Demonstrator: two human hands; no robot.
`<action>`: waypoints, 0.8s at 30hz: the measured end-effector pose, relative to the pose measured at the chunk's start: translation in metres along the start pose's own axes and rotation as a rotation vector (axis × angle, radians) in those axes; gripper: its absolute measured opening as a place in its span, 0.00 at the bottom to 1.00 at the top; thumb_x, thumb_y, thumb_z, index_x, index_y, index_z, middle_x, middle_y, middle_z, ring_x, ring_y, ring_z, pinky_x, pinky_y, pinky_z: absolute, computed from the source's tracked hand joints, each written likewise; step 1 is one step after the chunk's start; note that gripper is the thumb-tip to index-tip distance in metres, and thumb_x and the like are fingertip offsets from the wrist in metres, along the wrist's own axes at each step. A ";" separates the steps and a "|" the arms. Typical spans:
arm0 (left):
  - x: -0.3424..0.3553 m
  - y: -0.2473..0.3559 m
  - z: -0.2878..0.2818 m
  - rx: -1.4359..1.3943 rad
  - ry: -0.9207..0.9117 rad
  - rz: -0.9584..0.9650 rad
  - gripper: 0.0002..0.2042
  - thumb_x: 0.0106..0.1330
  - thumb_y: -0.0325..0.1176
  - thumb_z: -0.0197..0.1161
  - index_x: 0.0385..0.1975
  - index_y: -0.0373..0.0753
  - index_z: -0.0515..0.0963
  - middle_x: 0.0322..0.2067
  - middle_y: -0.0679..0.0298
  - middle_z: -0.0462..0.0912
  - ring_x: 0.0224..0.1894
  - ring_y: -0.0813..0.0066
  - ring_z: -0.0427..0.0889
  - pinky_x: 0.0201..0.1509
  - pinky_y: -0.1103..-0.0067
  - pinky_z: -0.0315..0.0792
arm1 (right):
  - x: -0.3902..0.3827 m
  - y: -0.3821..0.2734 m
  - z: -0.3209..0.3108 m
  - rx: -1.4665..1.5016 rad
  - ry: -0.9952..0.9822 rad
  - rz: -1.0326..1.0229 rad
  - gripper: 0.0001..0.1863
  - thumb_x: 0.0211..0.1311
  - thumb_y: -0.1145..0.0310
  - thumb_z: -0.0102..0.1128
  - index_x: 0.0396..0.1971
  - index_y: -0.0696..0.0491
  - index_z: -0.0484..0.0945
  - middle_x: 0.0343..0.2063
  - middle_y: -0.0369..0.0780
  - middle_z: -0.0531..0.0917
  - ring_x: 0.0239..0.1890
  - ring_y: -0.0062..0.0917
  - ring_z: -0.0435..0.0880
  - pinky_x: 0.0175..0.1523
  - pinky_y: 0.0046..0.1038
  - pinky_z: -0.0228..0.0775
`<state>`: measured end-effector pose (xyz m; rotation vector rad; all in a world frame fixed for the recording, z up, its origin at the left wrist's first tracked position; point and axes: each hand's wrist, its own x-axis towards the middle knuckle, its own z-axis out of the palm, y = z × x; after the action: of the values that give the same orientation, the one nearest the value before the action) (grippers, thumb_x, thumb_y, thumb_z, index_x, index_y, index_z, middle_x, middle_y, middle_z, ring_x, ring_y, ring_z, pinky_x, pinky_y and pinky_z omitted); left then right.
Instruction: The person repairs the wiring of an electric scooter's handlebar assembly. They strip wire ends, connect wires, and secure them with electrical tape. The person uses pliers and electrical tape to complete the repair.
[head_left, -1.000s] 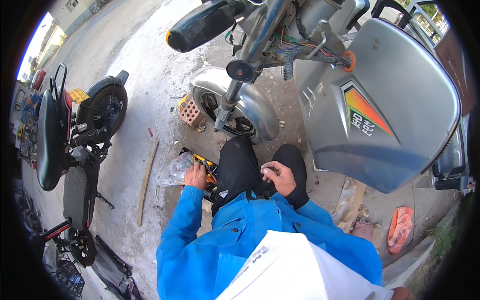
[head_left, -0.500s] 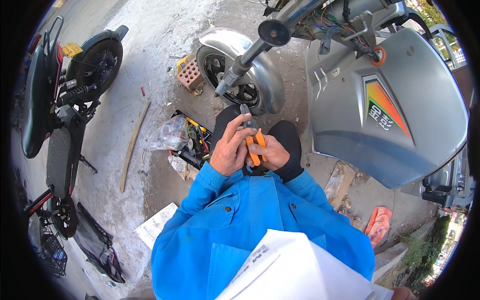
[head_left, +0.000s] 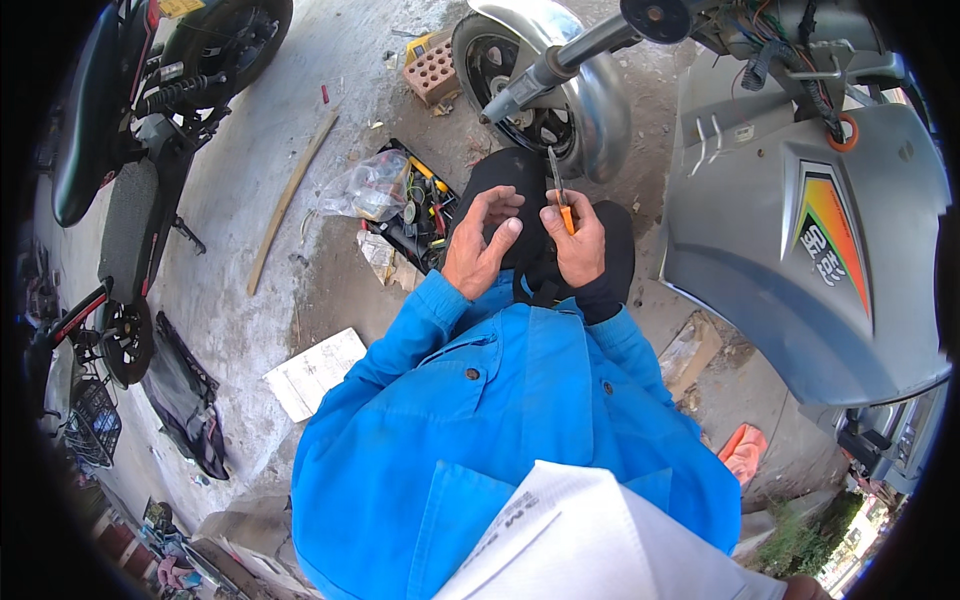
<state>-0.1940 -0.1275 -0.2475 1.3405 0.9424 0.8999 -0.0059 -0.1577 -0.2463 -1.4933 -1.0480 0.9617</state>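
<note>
Orange-handled pliers (head_left: 565,213) stick up out of my right hand (head_left: 582,250), jaws pointing away from me and seen nearly edge-on. The fingers wrap round the handles, above my dark-clad right knee. My left hand (head_left: 480,243) is a short way to the left, its fingers loosely curved and apart from the thumb, touching no tool. Beyond that hand lies a black tool tray (head_left: 402,240) full of mixed hand tools, with a clear plastic bag (head_left: 378,187) on its left side.
Ahead stands a vehicle's front wheel with a shiny fender (head_left: 603,105), a holed brick (head_left: 432,76) beside it. A large grey body panel (head_left: 740,250) with exposed wiring above fills the right. A wooden strip (head_left: 290,205) and a parked scooter (head_left: 140,210) lie left.
My left hand has come off the pliers and moved apart to the left. The pliers have turned edge-on in my right hand. The whole view has shifted.
</note>
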 end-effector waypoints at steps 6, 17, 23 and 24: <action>0.005 -0.008 0.005 -0.209 -0.055 -0.118 0.31 0.82 0.48 0.60 0.74 0.31 0.67 0.68 0.46 0.78 0.71 0.57 0.77 0.77 0.64 0.69 | -0.004 0.007 -0.008 0.198 -0.179 0.277 0.18 0.78 0.57 0.69 0.48 0.59 0.81 0.30 0.36 0.81 0.27 0.15 0.76 0.30 0.24 0.68; 0.015 0.010 0.021 -0.214 -0.092 -0.066 0.20 0.84 0.41 0.59 0.63 0.29 0.80 0.39 0.59 0.88 0.38 0.79 0.85 0.42 0.79 0.81 | -0.009 -0.011 -0.003 0.750 -0.287 0.383 0.11 0.78 0.66 0.68 0.42 0.59 0.80 0.27 0.38 0.82 0.24 0.24 0.80 0.31 0.28 0.73; 0.021 0.023 0.025 -0.217 -0.065 -0.096 0.20 0.82 0.44 0.63 0.55 0.29 0.84 0.40 0.58 0.89 0.41 0.77 0.87 0.46 0.77 0.83 | -0.016 -0.024 -0.009 0.744 -0.273 0.449 0.11 0.76 0.66 0.71 0.37 0.56 0.80 0.21 0.34 0.78 0.21 0.18 0.76 0.26 0.25 0.66; 0.020 0.026 0.025 -0.256 -0.062 -0.125 0.20 0.82 0.45 0.64 0.54 0.29 0.84 0.40 0.58 0.89 0.40 0.77 0.87 0.46 0.77 0.83 | -0.018 -0.025 -0.009 0.685 -0.288 0.427 0.11 0.76 0.66 0.71 0.36 0.56 0.80 0.21 0.34 0.78 0.20 0.18 0.76 0.25 0.24 0.66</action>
<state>-0.1630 -0.1173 -0.2216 1.0735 0.8238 0.8471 -0.0060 -0.1750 -0.2194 -1.0234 -0.4939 1.6748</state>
